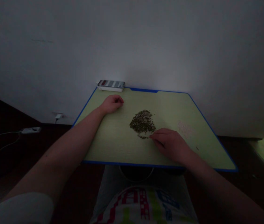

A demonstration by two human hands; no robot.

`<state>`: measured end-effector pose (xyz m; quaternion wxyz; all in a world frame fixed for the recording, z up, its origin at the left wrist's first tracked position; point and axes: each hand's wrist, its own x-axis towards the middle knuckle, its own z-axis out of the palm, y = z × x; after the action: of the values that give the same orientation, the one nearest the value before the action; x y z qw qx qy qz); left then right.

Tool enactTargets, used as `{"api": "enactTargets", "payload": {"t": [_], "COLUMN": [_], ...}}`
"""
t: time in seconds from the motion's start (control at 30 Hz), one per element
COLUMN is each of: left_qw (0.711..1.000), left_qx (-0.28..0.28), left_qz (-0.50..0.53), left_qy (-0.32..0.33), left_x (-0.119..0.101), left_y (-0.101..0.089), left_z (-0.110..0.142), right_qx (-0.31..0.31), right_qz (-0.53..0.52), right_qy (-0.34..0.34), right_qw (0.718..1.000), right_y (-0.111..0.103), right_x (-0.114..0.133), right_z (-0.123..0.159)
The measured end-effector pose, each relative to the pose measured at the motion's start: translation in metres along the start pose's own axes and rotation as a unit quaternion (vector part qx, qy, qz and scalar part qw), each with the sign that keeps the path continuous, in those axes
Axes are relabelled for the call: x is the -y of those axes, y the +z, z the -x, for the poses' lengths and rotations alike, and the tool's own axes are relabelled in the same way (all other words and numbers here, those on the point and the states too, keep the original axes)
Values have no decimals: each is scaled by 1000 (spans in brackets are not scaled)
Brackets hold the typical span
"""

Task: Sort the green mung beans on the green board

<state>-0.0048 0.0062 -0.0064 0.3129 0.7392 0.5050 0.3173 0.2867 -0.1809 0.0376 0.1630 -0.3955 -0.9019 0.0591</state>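
Note:
A heap of small dark green beans or seeds, mixed with paler grains, lies mid-table on the pale green tabletop. At the heap's near right edge is my right hand, its thumb and fingertips pinched together beside a few stray seeds. Whatever sits in that pinch is too small and dark to make out. Left of the heap and farther back, my left hand rests on the table, fingers curled in and apart from the seeds. Nothing shows in its curl. Right of my right hand is a thin spread of pale grains.
A white box with a phone-like dark panel on top stands at the back left corner, near the wall. A small dark sliver lies at the right. A blue rim edges the table. Left, on the floor, is a power strip with cables.

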Motion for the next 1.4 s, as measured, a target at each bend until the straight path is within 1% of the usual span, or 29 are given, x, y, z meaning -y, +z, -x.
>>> {"api": "enactTargets", "payload": {"t": [0.1, 0.37, 0.67, 0.87, 1.07, 1.2, 1.4], "left_qw": [1000, 1000, 1000, 1000, 1000, 1000, 1000], "left_qx": [0, -2, -4, -5, -5, -3, -5], "left_qz": [10, -4, 6, -9, -14, 1, 5], "left_qy": [2, 0, -4, 6, 8, -1, 1], "left_x": [1, -4, -2, -2, -1, -1, -4], "left_y": [0, -1, 0, -1, 0, 0, 0], "left_z": [-1, 1, 0, 1, -1, 0, 1], "right_qx": [-10, -19, -17, -5, 1, -10, -16], "right_qz": [-7, -23, -25, -19, -22, -23, -1], "right_qy": [-3, 23, 26, 29, 15, 12, 37], "right_qw": [1000, 999, 999, 999, 1000, 1000, 999], "right_y": [0, -1, -1, 0, 1, 2, 3], "right_x": [0, -2, 1, 2, 4, 7, 8], "right_z": [4, 9, 9, 6, 4, 3, 3]}}
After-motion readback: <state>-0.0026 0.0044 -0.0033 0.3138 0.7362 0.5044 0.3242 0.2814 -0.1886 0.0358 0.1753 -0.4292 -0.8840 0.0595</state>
